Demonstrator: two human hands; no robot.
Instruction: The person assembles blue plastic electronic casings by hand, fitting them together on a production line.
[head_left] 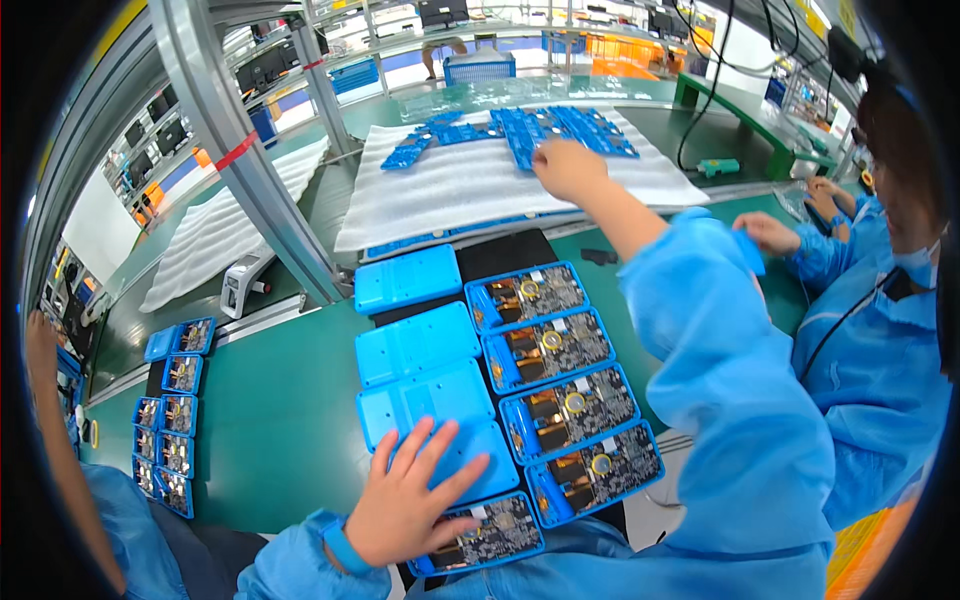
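Note:
My left hand [410, 500] is spread flat, fingers apart, across a blue plastic cover [485, 465] and the near open device case [505, 530], whose circuit board shows. More blue covers [418, 345] line up beyond it. To their right runs a column of open blue cases [570, 405] holding circuit boards, blue battery cells and round yellow-rimmed parts. My right hand [572, 172] reaches far forward, fingers curled closed at the edge of a blue panel [515, 135] on white foam sheeting [440, 205]. Whatever its fingertips hold is hidden.
Several more open cases [180, 400] stand at the left of the green table [275, 420]. A metal post [245, 150] rises beside a grey-white scanner [243, 283]. At right, a co-worker's hand [768, 233] holds a blue piece. A black cable [705, 110] hangs at the far right.

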